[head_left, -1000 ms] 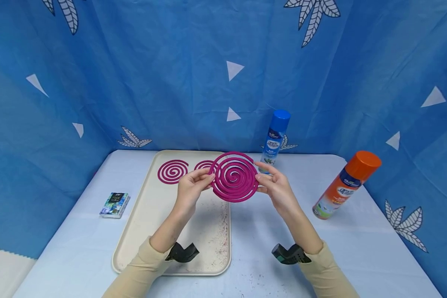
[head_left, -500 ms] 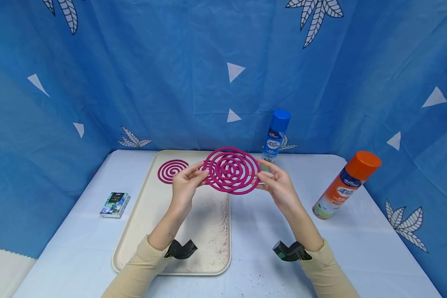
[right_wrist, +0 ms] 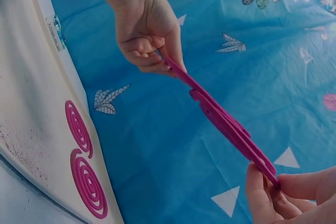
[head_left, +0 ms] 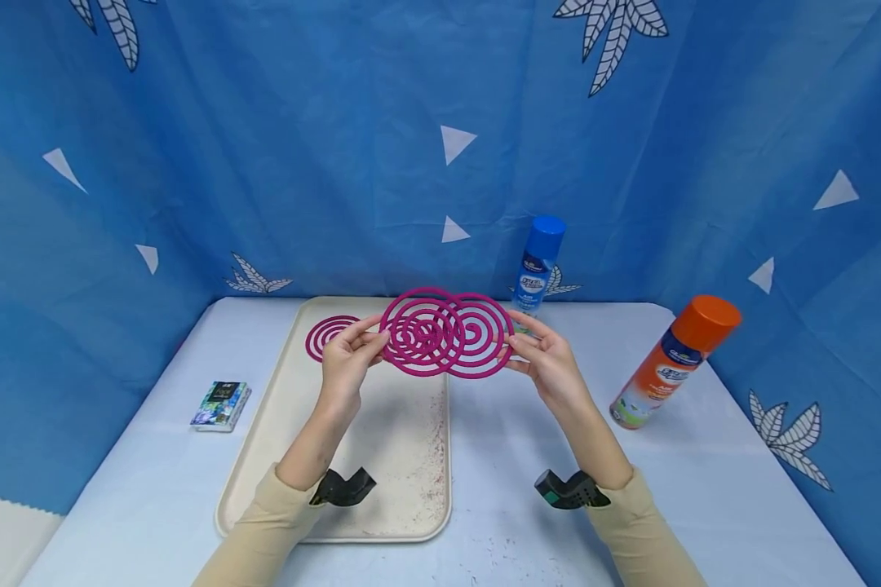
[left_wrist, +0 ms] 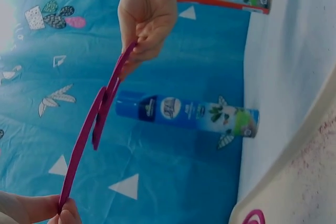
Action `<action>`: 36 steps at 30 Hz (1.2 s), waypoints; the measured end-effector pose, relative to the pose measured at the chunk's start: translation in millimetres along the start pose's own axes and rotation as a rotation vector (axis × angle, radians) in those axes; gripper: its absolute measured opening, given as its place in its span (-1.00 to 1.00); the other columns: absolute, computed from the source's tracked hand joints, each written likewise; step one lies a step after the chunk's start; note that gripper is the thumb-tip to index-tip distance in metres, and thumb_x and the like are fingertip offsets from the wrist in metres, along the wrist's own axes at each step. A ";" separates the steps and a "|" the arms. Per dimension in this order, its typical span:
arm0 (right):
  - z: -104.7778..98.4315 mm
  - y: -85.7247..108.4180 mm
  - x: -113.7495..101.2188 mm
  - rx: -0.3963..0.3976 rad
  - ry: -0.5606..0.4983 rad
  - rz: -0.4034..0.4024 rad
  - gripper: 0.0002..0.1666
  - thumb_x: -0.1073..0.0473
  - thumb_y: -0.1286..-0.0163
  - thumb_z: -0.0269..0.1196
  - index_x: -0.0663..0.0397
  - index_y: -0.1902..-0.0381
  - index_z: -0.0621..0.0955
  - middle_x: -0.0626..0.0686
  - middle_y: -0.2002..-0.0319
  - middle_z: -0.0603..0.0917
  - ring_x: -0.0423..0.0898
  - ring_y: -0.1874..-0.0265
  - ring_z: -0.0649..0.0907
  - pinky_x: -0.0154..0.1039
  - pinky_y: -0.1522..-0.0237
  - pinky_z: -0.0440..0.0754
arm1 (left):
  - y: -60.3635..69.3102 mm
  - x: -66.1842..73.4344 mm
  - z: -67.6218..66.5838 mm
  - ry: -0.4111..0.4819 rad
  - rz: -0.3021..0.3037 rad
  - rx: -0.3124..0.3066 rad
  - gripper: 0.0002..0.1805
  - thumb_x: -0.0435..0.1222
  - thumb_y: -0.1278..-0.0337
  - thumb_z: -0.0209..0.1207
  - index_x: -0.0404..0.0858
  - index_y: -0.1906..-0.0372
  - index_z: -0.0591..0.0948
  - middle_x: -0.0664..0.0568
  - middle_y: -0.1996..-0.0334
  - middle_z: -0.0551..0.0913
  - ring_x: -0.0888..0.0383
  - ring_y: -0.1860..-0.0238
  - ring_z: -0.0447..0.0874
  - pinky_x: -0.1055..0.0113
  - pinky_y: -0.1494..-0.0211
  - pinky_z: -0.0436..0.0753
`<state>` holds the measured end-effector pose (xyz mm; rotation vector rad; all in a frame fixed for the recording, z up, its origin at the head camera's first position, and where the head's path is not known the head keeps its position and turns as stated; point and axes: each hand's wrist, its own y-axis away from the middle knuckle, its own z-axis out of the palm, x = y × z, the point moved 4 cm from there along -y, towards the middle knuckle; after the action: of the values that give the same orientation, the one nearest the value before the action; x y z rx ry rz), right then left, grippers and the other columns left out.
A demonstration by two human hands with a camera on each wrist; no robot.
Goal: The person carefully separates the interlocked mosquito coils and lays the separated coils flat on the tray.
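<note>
Two magenta mosquito coils are held up above the tray's far right part, overlapping in the head view. My left hand (head_left: pixel 343 371) pinches the outer edge of the left coil (head_left: pixel 427 333) between thumb and fingers. With thumb and fingers, my right hand (head_left: pixel 556 365) grips the outer edge of the right coil (head_left: pixel 472 332). Seen nearly edge-on in the left wrist view, the left coil (left_wrist: pixel 79 153) and right coil (left_wrist: pixel 116 80) lie close together along their overlap. Two more coils rest on the tray: one (right_wrist: pixel 79 126) beside another (right_wrist: pixel 90 186); the held coils partly cover one in the head view.
The cream tray (head_left: pixel 382 456) has reddish crumbs along its right side. A blue air-freshener can (head_left: pixel 533 273) stands at the back, behind my right hand. An orange can (head_left: pixel 671 363) stands farther right. A small tissue pack (head_left: pixel 221 406) lies left of the tray.
The two coils, stacked almost on top of each other before, have slid apart sideways. My left hand has moved left with its coil; my right hand has stayed nearly in place.
</note>
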<state>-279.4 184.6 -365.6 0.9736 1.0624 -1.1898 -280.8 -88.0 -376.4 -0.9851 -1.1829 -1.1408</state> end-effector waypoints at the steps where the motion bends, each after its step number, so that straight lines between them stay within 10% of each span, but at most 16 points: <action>1: 0.3 -0.7 1.0 0.001 0.003 0.005 -0.38 0.32 -0.43 0.07 0.25 -0.40 0.21 -0.22 0.31 0.75 -0.30 0.31 0.73 -0.36 0.25 0.72 | -0.7 -1.4 -3.7 -0.005 -0.008 0.007 -0.62 -0.33 -0.19 0.22 -0.30 -0.11 0.57 0.31 0.55 0.62 0.41 0.49 0.58 0.60 0.30 0.63; 15: -0.7 -3.8 16.6 0.045 0.027 0.068 -0.42 0.30 -0.44 0.05 0.18 -0.39 0.25 -0.24 0.32 0.73 -0.30 0.32 0.71 -0.37 0.26 0.72 | -15.1 -29.6 -73.3 -0.161 -0.096 0.085 -0.56 -0.24 -0.26 0.16 -0.28 -0.21 0.50 0.36 0.55 0.56 0.45 0.47 0.53 0.66 0.30 0.58; 23: 5.4 -7.3 28.7 0.036 0.037 0.100 -0.41 0.31 -0.44 0.07 0.16 -0.39 0.26 -0.24 0.35 0.73 -0.29 0.34 0.72 -0.35 0.28 0.73 | -22.3 -53.4 -116.5 -0.331 -0.177 0.024 -0.52 -0.26 -0.30 0.12 -0.34 -0.27 0.42 0.42 0.59 0.57 0.48 0.51 0.50 0.58 0.31 0.58; 36: 23.9 -13.8 58.0 -0.007 0.122 0.135 -0.45 0.33 -0.43 0.05 0.16 -0.36 0.32 -0.22 0.37 0.73 -0.29 0.33 0.71 -0.35 0.30 0.73 | -30.0 -75.8 -147.7 -0.443 -0.211 -0.033 -0.52 -0.33 -0.22 0.17 -0.47 -0.20 0.45 0.32 0.57 0.61 0.45 0.54 0.51 0.56 0.41 0.59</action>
<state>-287.0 146.7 -417.0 1.1065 1.0783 -1.0256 -286.2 -227.1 -471.9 -1.1992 -1.6573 -1.1399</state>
